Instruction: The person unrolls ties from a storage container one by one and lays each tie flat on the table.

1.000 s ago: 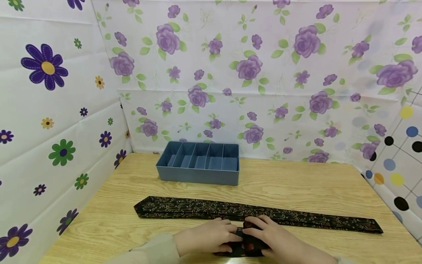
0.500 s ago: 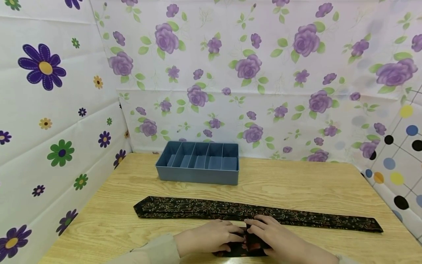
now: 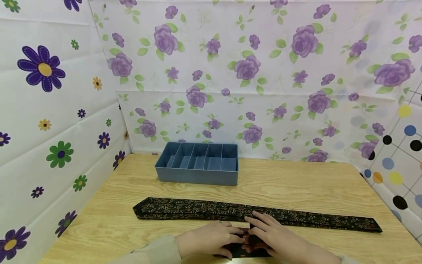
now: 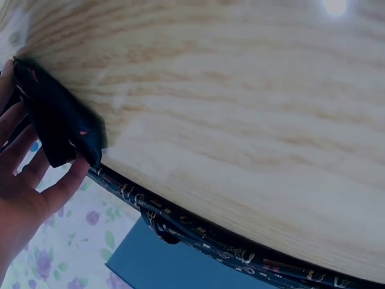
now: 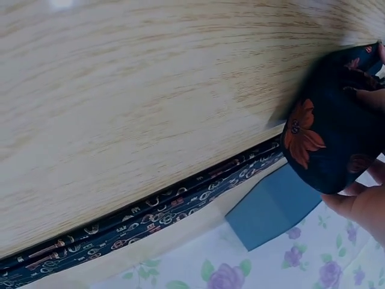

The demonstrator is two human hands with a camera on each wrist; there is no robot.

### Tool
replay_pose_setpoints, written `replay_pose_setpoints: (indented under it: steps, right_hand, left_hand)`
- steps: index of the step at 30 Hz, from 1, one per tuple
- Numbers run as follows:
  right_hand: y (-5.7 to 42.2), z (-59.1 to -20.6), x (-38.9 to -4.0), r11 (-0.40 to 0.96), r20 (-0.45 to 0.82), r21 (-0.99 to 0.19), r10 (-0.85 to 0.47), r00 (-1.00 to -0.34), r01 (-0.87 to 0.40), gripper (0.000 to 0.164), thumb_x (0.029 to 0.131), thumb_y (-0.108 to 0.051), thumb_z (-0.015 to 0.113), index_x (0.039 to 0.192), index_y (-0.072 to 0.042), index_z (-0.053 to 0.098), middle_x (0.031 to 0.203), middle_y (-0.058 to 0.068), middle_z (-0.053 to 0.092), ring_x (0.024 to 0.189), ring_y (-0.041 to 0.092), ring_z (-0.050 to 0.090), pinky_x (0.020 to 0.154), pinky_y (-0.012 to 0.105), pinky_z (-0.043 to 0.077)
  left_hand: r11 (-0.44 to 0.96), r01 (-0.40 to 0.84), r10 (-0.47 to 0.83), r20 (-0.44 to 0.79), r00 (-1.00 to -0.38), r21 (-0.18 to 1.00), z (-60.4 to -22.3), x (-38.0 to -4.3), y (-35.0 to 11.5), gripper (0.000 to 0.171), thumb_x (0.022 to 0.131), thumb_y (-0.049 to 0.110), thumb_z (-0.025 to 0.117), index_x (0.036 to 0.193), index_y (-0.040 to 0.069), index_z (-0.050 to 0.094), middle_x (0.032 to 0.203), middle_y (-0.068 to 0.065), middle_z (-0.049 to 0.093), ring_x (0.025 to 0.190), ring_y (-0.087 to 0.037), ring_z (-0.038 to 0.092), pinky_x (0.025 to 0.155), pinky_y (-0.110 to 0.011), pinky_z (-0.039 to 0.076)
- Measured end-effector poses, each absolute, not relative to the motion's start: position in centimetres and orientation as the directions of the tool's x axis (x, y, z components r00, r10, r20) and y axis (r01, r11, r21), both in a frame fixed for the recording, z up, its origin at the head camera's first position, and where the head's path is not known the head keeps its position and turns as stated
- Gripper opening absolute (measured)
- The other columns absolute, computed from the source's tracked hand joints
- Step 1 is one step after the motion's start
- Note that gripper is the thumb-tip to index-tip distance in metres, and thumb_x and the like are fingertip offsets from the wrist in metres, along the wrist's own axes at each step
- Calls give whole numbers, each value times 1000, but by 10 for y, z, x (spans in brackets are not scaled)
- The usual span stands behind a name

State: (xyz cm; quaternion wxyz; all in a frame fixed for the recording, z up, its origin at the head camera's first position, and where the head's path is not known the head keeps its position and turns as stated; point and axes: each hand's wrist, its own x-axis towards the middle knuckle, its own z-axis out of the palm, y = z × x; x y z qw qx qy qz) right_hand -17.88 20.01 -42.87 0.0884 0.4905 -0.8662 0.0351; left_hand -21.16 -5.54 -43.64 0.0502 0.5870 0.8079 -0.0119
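Observation:
Low in the head view, both hands are on a folded black necktie point(image 3: 244, 251) with red-orange flowers. My left hand point(image 3: 214, 238) grips its left end, with the thumb at the near edge and the fingers over the top. Opposite it, my right hand point(image 3: 277, 240) holds the right end, its fingers over a raised fold. The left wrist view shows the dark folded cloth point(image 4: 66, 120) between thumb and fingers. An orange flower shows on the bulging fold point(image 5: 337, 132) in the right wrist view. The palms hide part of the tie.
A second black necktie point(image 3: 174, 209), patterned with small gold motifs, lies stretched across the wooden table point(image 3: 296, 187) just beyond the hands. Behind it stands a blue box point(image 3: 197, 176) with several compartments. Flowered sheets point(image 3: 211, 73) hang at the back and left.
My right hand has shifted slightly right, and its fingers have spread a little. More of the red flower pattern now shows between the hands. The long tie and box stay put.

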Motion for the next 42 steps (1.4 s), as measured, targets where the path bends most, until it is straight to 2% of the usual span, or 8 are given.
replay_pose_setpoints:
  steps: [4, 7, 12, 17, 21, 26, 32, 42]
  right_hand:
    - [200, -429, -178, 520, 167, 28, -844, -509, -853, 58, 74, -23, 80, 126, -14, 56, 141, 9, 48, 126, 33, 46, 94, 51, 47]
    - [200, -428, -178, 516, 174, 44, -847, -502, -855, 55, 74, -22, 80, 122, -16, 55, 134, 7, 53, 120, 29, 51, 91, 47, 49]
    - [202, -424, -180, 504, 177, 24, -852, -493, -863, 55, 72, -19, 81, 121, -22, 56, 129, 8, 55, 111, 29, 55, 85, 47, 51]
    - [204, -420, -181, 516, 140, 9, -849, -510, -856, 56, 72, -19, 81, 122, -23, 57, 129, 10, 55, 110, 30, 56, 83, 47, 52]
    - [203, -419, -180, 515, 142, 20, -850, -508, -857, 51, 72, -20, 81, 118, -22, 58, 130, 9, 56, 113, 31, 55, 85, 47, 52]
    - [201, -418, -180, 512, 140, 11, -851, -506, -859, 47, 74, -18, 80, 114, -20, 57, 130, 5, 57, 116, 31, 54, 86, 48, 51]
    - [199, -419, -181, 507, 137, 7, -854, -501, -862, 41, 76, -19, 79, 111, -20, 57, 127, 2, 59, 114, 28, 56, 85, 45, 52]
    - [198, -419, -183, 490, 120, 78, -869, -480, -868, 51, 77, -24, 78, 124, -19, 60, 124, 1, 61, 109, 22, 56, 85, 38, 52]
  left_hand:
    - [307, 952, 950, -69, -305, 17, -438, -209, -56, 52, 90, 45, 55, 137, 23, 50, 138, 5, 51, 121, -9, 53, 93, -21, 49]
    - [307, 952, 950, -60, -307, -7, -438, -208, -56, 55, 91, 46, 55, 140, 22, 46, 139, 5, 51, 122, -10, 52, 95, -21, 47]
    - [313, 949, 947, -70, -314, -33, -437, -208, -56, 61, 91, 47, 53, 145, 24, 39, 140, 6, 49, 121, -10, 52, 92, -21, 49]
    - [340, 940, 935, -113, -336, 21, -433, -209, -55, 63, 88, 47, 55, 145, 26, 39, 142, 6, 47, 124, -10, 50, 89, -24, 51]
    - [360, 932, 926, -145, -349, 52, -429, -211, -56, 64, 85, 46, 59, 143, 26, 42, 143, 7, 46, 124, -9, 49, 86, -23, 50]
    - [376, 923, 918, -171, -359, 78, -428, -213, -59, 68, 83, 45, 62, 144, 28, 39, 145, 7, 43, 121, -9, 50, 81, -21, 50]
    - [385, 916, 916, -172, -363, 113, -429, -216, -66, 65, 83, 46, 63, 142, 28, 43, 143, 8, 45, 120, -8, 50, 84, -23, 50]
    - [366, 924, 925, -153, -348, 108, -427, -216, -68, 62, 81, 46, 64, 138, 26, 48, 139, 7, 48, 121, -9, 50, 86, -20, 50]
